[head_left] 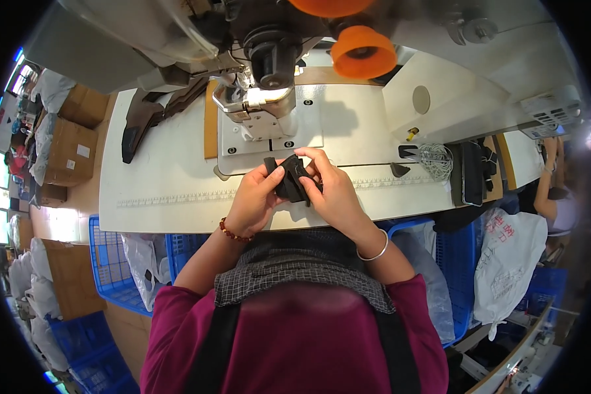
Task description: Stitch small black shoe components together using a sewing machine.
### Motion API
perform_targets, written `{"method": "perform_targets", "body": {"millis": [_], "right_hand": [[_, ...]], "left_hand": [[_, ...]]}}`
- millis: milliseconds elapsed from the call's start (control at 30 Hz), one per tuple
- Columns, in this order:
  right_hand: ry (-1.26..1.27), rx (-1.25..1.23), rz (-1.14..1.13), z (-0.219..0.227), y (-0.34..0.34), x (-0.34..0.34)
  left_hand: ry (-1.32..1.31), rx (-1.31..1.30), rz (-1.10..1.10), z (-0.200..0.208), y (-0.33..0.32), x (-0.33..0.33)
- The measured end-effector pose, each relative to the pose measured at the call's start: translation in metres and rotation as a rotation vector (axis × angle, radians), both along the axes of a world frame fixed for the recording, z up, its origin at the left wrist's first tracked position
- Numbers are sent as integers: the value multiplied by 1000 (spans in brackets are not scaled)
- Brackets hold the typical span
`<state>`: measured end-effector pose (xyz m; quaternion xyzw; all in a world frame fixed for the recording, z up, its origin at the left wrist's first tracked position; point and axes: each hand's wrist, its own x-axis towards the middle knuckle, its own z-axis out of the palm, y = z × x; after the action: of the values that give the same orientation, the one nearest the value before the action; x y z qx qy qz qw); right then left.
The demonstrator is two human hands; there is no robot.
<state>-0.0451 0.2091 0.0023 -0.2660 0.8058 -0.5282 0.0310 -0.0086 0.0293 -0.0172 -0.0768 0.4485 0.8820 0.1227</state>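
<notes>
Between my two hands, over the front edge of the white sewing table (157, 177), is a small bunched black fabric piece (291, 178). My left hand (256, 198) pinches its left side with the thumb on top. On the other side, my right hand (335, 195) grips it with thumb and fingers. What exact kind of piece it is cannot be made out. Just beyond my hands stands the metal arm of a sewing machine (261, 115), its lamp shining on the plate. A dark brown-black cut piece (140, 121) lies at the table's far left.
Orange cones (363, 52) hang over the machine. A bundle of pale cord (435, 161) and a black scrap (400, 170) lie at right. Blue baskets (115, 262) flank my lap; a white sack (509, 262) stands right. Cardboard boxes (72, 151) line the left. Another person's arm (546, 174) shows far right.
</notes>
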Motion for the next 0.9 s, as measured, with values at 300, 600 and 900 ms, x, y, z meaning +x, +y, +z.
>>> {"method": "perform_targets", "body": {"millis": [300,600,900], "right_hand": [[-138,-41,10,-2,-3,6],[113,-67,-48,4,6,-1],[471,87,-179,4,-16,8]], "left_hand": [[8,-270,14,4,-1,1],[-108,312,-78,-2,-15,-3],[-18,185,-106,2,-8,4]]}}
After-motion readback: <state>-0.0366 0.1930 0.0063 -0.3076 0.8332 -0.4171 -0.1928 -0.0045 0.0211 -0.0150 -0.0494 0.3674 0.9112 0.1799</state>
